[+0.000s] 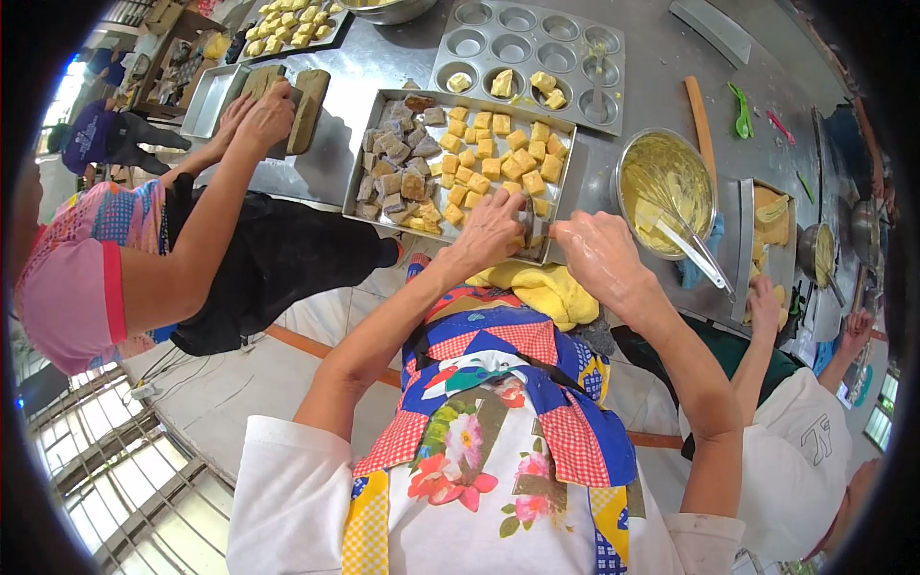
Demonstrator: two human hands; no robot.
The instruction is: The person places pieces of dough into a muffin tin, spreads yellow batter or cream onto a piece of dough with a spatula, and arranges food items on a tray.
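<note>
A rectangular metal tray (568,154) holds yellow cake cubes (491,169) on its right part and purplish-grey cake pieces (392,147) on its left. My left hand (492,226) is bent over the tray's near right corner, its fingertips down among the yellow cake; what lies under them is mostly hidden. My right hand (600,255) is closed just outside that corner, around the handle of a knife-like tool. Its flat metal blade (530,224) reaches into the tray beside my left fingers. Below the tray, a yellow cloth (553,291) lies against my apron.
Behind the tray stands a muffin tin (514,49) with butter-like lumps and a spatula. To the right are a steel bowl (665,194) with batter and a whisk, and a wooden rolling pin (701,129). Co-workers' hands work at left, over a brown slab (309,111), and at right.
</note>
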